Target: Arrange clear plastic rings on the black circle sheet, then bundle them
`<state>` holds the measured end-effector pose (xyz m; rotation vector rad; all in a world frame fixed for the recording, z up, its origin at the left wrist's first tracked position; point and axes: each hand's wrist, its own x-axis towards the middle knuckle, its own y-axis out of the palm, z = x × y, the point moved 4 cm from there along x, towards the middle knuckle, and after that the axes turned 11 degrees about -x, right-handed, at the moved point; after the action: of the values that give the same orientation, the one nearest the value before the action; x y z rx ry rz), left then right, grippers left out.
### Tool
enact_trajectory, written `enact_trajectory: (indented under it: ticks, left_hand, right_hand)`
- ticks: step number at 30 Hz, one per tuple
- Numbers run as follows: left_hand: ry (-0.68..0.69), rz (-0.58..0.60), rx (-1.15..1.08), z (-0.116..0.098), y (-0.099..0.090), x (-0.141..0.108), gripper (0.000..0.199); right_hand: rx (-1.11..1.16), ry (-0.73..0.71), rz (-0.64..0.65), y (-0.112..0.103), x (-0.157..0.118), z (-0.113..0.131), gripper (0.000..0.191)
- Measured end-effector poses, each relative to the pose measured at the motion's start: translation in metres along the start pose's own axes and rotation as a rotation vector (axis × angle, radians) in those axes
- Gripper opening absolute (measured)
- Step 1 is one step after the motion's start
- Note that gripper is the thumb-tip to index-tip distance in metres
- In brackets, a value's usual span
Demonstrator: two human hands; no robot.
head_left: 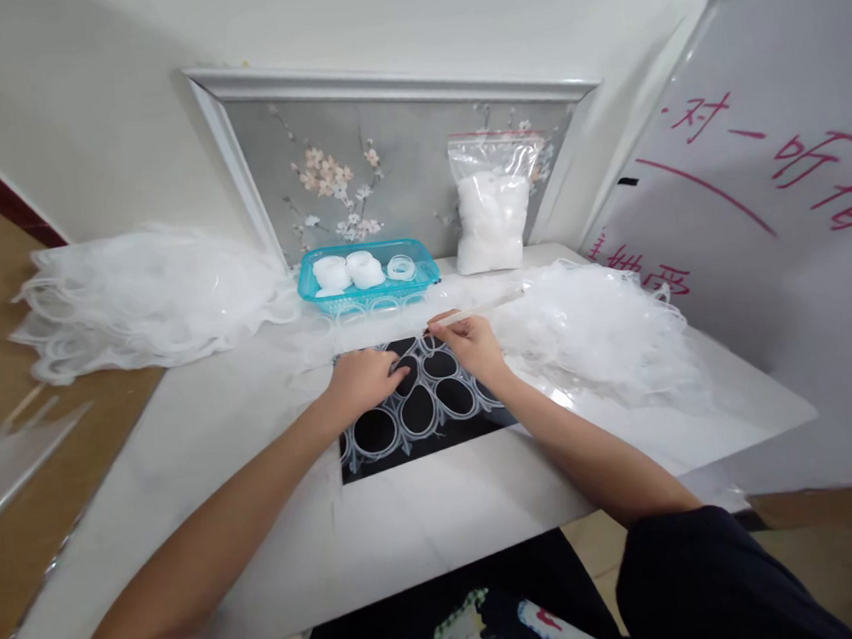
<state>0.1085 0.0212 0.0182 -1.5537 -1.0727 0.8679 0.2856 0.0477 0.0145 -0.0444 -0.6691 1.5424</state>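
Observation:
A black sheet (423, 447) lies on the white table under a strip of translucent lace-like material with oval loops (454, 397). My left hand (365, 378) rests at the left part of the strip, its fingers bent at a loop; whether they pinch it is too small to tell. Over the upper right part of the sheet, my right hand (472, 343) is closed on a thin white stick-like tool (489, 306), whose length points right and away from me. The fingertips of that hand are close to the strip's upper loops.
A blue basket (370, 295) with white rolls stands behind the sheet. Heaps of white lacy material lie at the left (145, 301) and right (600, 333). A zip bag (492, 213) of white stuff leans on a framed picture (396, 162). A whiteboard (795, 324) stands right.

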Motion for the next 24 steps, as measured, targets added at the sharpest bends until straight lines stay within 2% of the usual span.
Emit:
enact_trajectory:
  ticks: [5, 9, 15, 21, 24]
  left_hand:
    - [-0.004, -0.091, -0.068, -0.013, 0.002, 0.031, 0.036]
    - [-0.023, -0.116, -0.130, -0.012, 0.012, 0.042, 0.030]
    - [-0.002, -0.169, -0.235, -0.002, 0.022, 0.045, 0.031]
    - [-0.011, -0.215, -0.356, 0.014, 0.026, 0.050, 0.025]
    - [-0.025, -0.219, -0.404, 0.020, 0.028, 0.052, 0.025]
  right_hand:
    - [0.054, 0.057, 0.040, 0.008, -0.007, 0.001, 0.035]
    - [0.159, 0.152, 0.040, 0.015, -0.013, -0.006, 0.035]
    - [0.655, 0.340, -0.018, 0.027, -0.018, -0.013, 0.022]
    - [0.975, 0.520, -0.180, 0.013, -0.015, -0.016, 0.016]
    - [1.083, 0.539, -0.195, 0.007, -0.014, -0.016, 0.018]
